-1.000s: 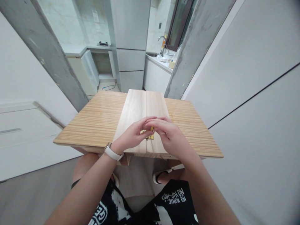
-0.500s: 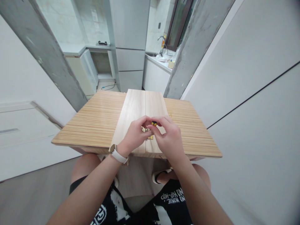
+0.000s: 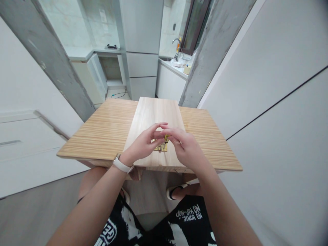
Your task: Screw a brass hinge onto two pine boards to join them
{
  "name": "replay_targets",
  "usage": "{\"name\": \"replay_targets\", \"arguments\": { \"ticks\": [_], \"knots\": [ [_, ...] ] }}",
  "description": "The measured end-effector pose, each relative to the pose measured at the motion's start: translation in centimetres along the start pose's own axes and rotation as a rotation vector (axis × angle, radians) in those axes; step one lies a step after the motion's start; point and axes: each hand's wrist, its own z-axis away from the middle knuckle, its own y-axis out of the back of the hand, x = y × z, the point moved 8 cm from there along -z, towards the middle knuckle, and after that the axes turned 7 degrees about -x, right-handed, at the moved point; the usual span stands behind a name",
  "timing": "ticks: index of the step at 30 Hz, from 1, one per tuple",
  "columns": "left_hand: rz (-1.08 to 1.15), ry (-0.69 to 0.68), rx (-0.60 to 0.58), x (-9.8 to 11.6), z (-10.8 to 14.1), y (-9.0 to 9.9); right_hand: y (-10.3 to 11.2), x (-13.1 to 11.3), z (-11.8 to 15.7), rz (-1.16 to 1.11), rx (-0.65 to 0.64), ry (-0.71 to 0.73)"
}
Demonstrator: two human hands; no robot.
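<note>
A small yellow-and-black piece (image 3: 166, 138), too small to name further, is pinched between the thumb and fingers of my right hand (image 3: 186, 143). My left hand (image 3: 145, 141) is right beside it, fingers stretched and thumb apart, its tips close to the piece; whether they touch it I cannot tell. Beneath both hands, a flat yellow patterned item (image 3: 162, 148) lies on the pale wooden board (image 3: 146, 111), partly covered by my fingers.
The board spans a wood-grain table (image 3: 102, 133) from front to back. My legs are under its front edge. White panels stand close on both sides, and beyond the table are a grey fridge (image 3: 142, 65) and a sink counter with a faucet (image 3: 176, 49).
The yellow-and-black piece has turned and dropped slightly between my fingers. My left hand has loosened and shifted left, its fingers straighter. More of the flat yellow item shows.
</note>
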Motion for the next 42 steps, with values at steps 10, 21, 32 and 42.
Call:
{"name": "replay_targets", "arguments": {
  "ticks": [10,21,32,42],
  "knots": [
    [-0.064,-0.032,0.137,0.2,0.0,0.4,0.7,0.5,0.4,0.061,0.261,-0.098],
    [-0.228,0.010,0.229,0.7,0.1,0.1,0.2,0.4,0.1,0.195,0.306,-0.174],
    [-0.001,-0.009,0.027,0.4,-0.1,-0.6,0.2,0.0,-0.8,0.120,-0.006,-0.083],
    [-0.067,-0.001,0.206,0.3,-0.1,0.1,0.5,-0.4,0.1,0.141,0.191,-0.108]
  ]
}}
